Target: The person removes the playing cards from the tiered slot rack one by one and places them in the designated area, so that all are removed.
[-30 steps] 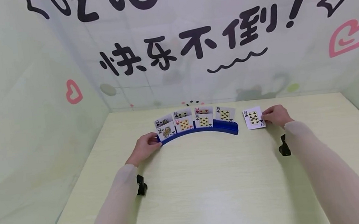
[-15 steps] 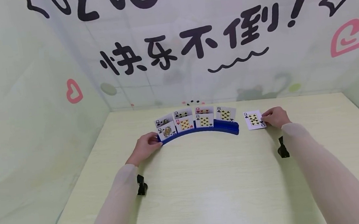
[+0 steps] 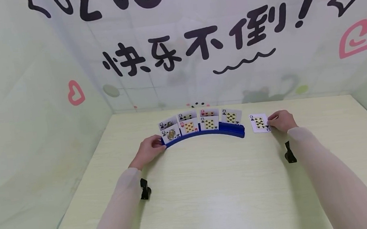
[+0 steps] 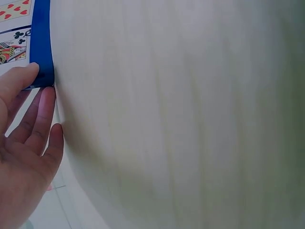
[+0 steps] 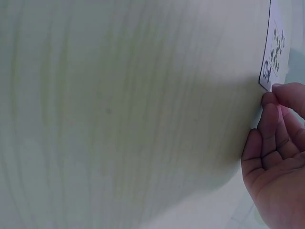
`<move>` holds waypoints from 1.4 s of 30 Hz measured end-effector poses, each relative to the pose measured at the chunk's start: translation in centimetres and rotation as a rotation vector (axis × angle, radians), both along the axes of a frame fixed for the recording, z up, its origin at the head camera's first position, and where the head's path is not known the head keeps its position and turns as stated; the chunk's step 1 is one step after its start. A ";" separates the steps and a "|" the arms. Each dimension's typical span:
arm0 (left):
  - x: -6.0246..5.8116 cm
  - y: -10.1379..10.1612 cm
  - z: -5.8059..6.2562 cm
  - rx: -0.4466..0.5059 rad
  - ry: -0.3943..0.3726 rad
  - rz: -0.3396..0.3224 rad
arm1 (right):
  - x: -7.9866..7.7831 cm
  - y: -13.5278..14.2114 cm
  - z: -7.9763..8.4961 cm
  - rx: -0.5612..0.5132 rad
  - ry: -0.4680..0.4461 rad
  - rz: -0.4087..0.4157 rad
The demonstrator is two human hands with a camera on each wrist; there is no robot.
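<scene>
A curved blue card holder (image 3: 233,129) stands at the back of the table with several playing cards in two rows. Its front row shows a queen of clubs (image 3: 171,134), an eight of hearts (image 3: 189,127) and a black eight (image 3: 209,123). Behind, on the right, an eight of clubs (image 3: 231,116) leans back. My left hand (image 3: 148,149) grips the holder's left end, thumb on its front in the left wrist view. To the right of the holder, my right hand (image 3: 283,120) pinches a nine of clubs (image 3: 259,123) at its right edge, between thumb and fingers, face toward me.
The pale wooden table (image 3: 210,185) reaches back to a printed cloth wall (image 3: 174,89) just behind the holder. More cloth hangs at the left and right sides. Black wrist mounts (image 3: 145,189) sit by both forearms.
The nine of clubs in my right hand has come down slightly, and the right forearm has shifted a little. My left hand keeps its grip on the card holder.
</scene>
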State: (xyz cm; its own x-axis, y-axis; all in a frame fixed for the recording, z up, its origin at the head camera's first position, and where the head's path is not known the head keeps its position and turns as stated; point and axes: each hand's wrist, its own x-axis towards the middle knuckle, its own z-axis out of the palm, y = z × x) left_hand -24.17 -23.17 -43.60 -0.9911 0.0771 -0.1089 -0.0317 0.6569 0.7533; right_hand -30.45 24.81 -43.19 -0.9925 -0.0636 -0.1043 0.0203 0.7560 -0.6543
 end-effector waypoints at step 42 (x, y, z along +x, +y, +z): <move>0.1 0.0 0.1 0.004 0.008 -0.001 | 2.1 -7.4 3.6 -0.129 0.103 0.302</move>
